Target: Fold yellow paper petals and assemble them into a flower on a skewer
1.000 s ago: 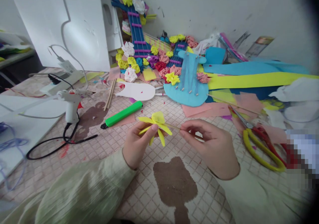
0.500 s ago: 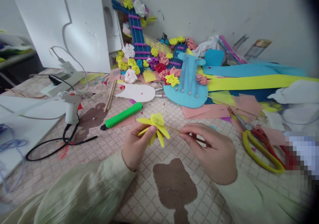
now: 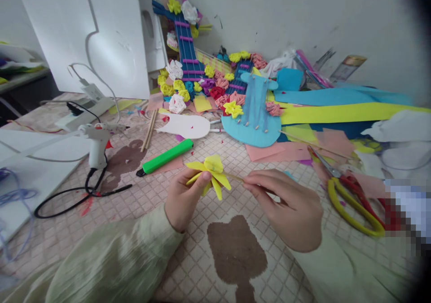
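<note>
A yellow paper flower [image 3: 215, 166] with pointed petals is pinched between the thumb and fingers of my left hand [image 3: 185, 195], just above the table. From the flower a thin wooden stick [image 3: 235, 176] runs right to my right hand [image 3: 286, 208], whose thumb and forefinger close on its other end. Where the stick meets the flower is partly hidden by petals. A green utility knife [image 3: 166, 157] lies on the table beyond my left hand. To the right of my right hand are scissors [image 3: 353, 208] with yellow and red handles.
A white glue gun [image 3: 97, 146] with a looped black cable stands at the left by a power strip [image 3: 84, 112]. Behind are a light-blue paper lyre shape [image 3: 251, 130], a white cutout [image 3: 190, 125], paper flowers [image 3: 175, 85] and a yellow strip [image 3: 336, 112].
Both hands stay nearly in place with the flower and stick. The right hand has shifted very slightly to the right and down.
</note>
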`<state>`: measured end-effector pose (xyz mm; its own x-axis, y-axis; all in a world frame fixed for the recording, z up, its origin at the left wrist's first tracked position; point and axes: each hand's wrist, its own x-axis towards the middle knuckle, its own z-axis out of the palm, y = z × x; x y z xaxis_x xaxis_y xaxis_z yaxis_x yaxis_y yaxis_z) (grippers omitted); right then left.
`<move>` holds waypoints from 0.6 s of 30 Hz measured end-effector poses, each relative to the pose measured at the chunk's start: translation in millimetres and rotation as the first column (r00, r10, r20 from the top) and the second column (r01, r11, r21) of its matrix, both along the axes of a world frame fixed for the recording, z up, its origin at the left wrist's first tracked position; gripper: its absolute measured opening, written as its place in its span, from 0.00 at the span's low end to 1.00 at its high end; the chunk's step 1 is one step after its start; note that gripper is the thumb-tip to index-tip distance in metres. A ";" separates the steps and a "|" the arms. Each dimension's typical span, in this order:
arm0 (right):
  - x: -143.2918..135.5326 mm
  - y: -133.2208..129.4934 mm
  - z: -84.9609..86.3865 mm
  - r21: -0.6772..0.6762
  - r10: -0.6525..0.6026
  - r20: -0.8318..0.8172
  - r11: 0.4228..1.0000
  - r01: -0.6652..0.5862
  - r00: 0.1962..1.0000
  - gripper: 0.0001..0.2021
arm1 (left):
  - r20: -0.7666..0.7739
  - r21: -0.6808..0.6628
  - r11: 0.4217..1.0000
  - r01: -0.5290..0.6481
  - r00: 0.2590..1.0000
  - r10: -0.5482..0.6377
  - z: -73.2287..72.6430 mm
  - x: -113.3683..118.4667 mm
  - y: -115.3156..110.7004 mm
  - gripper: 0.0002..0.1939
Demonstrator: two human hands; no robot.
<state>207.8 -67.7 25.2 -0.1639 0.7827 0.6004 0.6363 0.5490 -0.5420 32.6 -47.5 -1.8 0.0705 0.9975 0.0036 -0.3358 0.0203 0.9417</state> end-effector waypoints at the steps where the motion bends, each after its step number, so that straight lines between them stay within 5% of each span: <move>1: -0.1 0.1 0.0 0.003 0.003 -0.001 1.000 -0.003 1.000 0.12 | 0.000 0.003 1.000 0.000 1.000 0.000 -0.7 -0.3 -0.1 0.09; 18: -1.6 5.1 2.7 0.116 0.021 -0.038 0.993 -0.016 0.999 0.10 | 0.028 0.023 1.000 0.002 1.000 -0.003 -6.9 -1.7 -0.3 0.10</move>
